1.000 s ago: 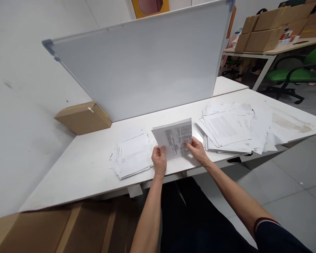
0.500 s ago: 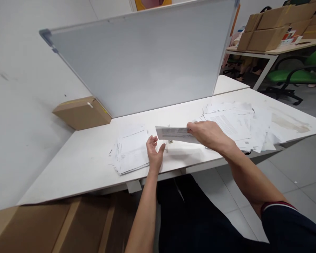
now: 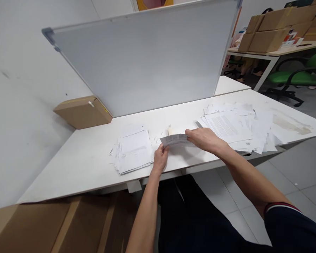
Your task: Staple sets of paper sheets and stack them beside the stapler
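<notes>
A sheet of paper (image 3: 176, 139) is held up over the desk between both hands, slightly bowed, its printed side facing away from the whiteboard only in part. My left hand (image 3: 160, 158) pinches its left lower corner. The right end is gripped by my right hand (image 3: 205, 138), thumb and fingers closed on the edge. Just behind the sheet lies a small cream-coloured block (image 3: 170, 131), partly covered. Beside my left hand rests a stack of papers (image 3: 135, 151). A looser, spread-out pile of printed papers (image 3: 226, 126) lies past my right hand.
A whiteboard (image 3: 147, 63) leans upright along the back of the white desk (image 3: 79, 165). One cardboard box (image 3: 83, 112) sits at the back left, and larger cardboard boxes (image 3: 42, 225) stand below the front edge. Right of the desk is a green chair (image 3: 292, 77).
My left hand has moved right and closed on the sheet's left corner. The sheet, in my right hand throughout, has come slightly lower and nearer, uncovering more of the small block.
</notes>
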Tool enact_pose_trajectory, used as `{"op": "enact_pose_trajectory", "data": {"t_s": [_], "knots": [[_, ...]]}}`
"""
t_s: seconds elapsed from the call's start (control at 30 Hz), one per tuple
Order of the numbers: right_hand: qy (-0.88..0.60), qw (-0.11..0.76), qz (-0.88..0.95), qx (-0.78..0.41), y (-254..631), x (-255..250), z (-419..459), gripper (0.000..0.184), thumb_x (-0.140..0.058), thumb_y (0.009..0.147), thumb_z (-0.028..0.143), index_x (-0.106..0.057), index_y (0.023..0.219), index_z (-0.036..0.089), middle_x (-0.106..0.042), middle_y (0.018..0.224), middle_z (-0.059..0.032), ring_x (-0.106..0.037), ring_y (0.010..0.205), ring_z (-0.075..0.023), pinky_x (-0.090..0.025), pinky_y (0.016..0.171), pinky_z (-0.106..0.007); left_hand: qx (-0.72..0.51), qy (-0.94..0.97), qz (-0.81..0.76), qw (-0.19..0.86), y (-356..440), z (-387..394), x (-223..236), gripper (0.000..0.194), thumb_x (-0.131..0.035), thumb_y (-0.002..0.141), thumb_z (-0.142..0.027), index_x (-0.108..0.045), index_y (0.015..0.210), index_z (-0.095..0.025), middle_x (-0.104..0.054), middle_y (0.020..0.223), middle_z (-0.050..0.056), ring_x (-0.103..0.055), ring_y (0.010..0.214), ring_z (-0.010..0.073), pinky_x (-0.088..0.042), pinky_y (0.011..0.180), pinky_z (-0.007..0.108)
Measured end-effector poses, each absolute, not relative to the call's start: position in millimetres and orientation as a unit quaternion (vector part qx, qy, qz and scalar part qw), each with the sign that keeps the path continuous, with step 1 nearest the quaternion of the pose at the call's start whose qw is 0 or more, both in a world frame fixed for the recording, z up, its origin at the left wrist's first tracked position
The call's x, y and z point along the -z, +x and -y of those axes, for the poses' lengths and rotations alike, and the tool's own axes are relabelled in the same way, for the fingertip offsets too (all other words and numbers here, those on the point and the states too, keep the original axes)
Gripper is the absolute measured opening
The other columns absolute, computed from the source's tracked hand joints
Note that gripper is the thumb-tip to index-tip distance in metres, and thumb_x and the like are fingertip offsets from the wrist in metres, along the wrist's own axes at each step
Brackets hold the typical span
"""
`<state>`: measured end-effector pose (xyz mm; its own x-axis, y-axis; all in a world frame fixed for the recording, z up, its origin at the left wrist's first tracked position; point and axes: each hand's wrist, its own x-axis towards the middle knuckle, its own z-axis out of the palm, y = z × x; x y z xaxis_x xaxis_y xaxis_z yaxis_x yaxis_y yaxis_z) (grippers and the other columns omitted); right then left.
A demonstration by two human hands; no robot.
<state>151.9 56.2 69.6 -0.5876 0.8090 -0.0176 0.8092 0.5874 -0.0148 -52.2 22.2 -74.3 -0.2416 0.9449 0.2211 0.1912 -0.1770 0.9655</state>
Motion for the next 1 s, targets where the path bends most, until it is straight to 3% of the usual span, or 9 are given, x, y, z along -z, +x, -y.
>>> {"op": "enact_pose_trajectory", "data": {"t_s": [0.13,0.27,0.37,0.47,0.57,0.73,0.87,1.0], "knots": [[0.460,0.006,-0.888,0.016,154,-76,-57,0.014,-0.044,0.089,0.022,-0.056,0.084,0.019,-0.059,0.064,-0.0068,-0.053,0.056,-0.0180,-0.026,0.052,-0.029,-0.598,0.500,-0.528,0.337,-51,-21,69,0.026,-0.065,0.074,-0.044,-0.065,0.079,-0.019,-0.062,0.065,0.000,-0.059,0.075,0.0178,-0.045,0.073,0.028],[0.462,-0.057,-0.880,0.092,164,-82,-54,0.019,-0.047,0.087,0.028,-0.057,0.074,0.019,-0.059,0.063,-0.0057,-0.053,0.056,-0.0167,-0.030,0.051,-0.028,-0.628,0.469,-0.527,0.328,-52,-16,61,0.028,-0.064,0.074,-0.046,-0.063,0.074,-0.018,-0.060,0.064,-0.002,-0.054,0.063,0.0119,-0.042,0.062,0.023],[0.466,-0.107,-0.839,0.260,175,-61,-51,0.021,-0.051,0.084,0.034,-0.057,0.070,0.019,-0.064,0.069,-0.0063,-0.056,0.055,-0.0159,-0.037,0.048,-0.028,-0.626,0.450,-0.536,0.345,-53,-15,63,0.029,-0.065,0.073,-0.045,-0.063,0.074,-0.017,-0.061,0.063,-0.002,-0.052,0.058,0.0105,-0.041,0.057,0.022],[0.461,-0.123,-0.724,0.497,188,-19,-43,0.022,-0.053,0.082,0.038,-0.062,0.081,0.018,-0.069,0.082,-0.0085,-0.064,0.062,-0.0189,-0.047,0.050,-0.030,-0.595,0.465,-0.557,0.346,-53,-17,69,0.025,-0.064,0.075,-0.041,-0.065,0.080,-0.017,-0.065,0.071,0.001,-0.056,0.063,0.0123,-0.043,0.060,0.023],[0.489,-0.154,-0.602,0.611,202,19,-31,0.024,-0.057,0.080,0.038,-0.064,0.087,0.016,-0.071,0.084,-0.0095,-0.067,0.068,-0.0211,-0.052,0.055,-0.032,-0.556,0.498,-0.590,0.307,-50,-22,74,0.023,-0.058,0.080,-0.036,-0.065,0.092,-0.018,-0.068,0.080,0.004,-0.060,0.072,0.0147,-0.045,0.067,0.025],[0.517,-0.225,-0.475,0.675,215,35,-19,0.022,-0.061,0.080,0.033,-0.064,0.092,0.015,-0.072,0.085,-0.0087,-0.068,0.069,-0.0184,-0.054,0.057,-0.028,-0.499,0.564,-0.618,0.226,-50,-37,73,0.034,-0.041,0.087,-0.021,-0.054,0.118,-0.020,-0.065,0.103,0.007,-0.062,0.084,0.0156,-0.048,0.077,0.031],[0.537,-0.229,-0.449,0.677,209,26,-21,0.020,-0.061,0.081,0.031,-0.063,0.091,0.014,-0.072,0.083,-0.0088,-0.067,0.065,-0.0173,-0.053,0.053,-0.025,-0.449,0.643,-0.601,0.152,-51,-45,71,0.041,-0.035,0.086,-0.013,-0.052,0.123,-0.018,-0.058,0.116,0.011,-0.056,0.105,0.0182,-0.045,0.090,0.035],[0.554,-0.236,-0.437,0.668,201,19,-23,0.016,-0.060,0.082,0.028,-0.063,0.089,0.014,-0.072,0.078,-0.0083,-0.065,0.061,-0.0157,-0.051,0.050,-0.023,-0.436,0.671,-0.586,0.130,-51,-45,73,0.044,-0.032,0.086,-0.009,-0.051,0.124,-0.019,-0.058,0.116,0.010,-0.052,0.110,0.0187,-0.042,0.095,0.037]]}}
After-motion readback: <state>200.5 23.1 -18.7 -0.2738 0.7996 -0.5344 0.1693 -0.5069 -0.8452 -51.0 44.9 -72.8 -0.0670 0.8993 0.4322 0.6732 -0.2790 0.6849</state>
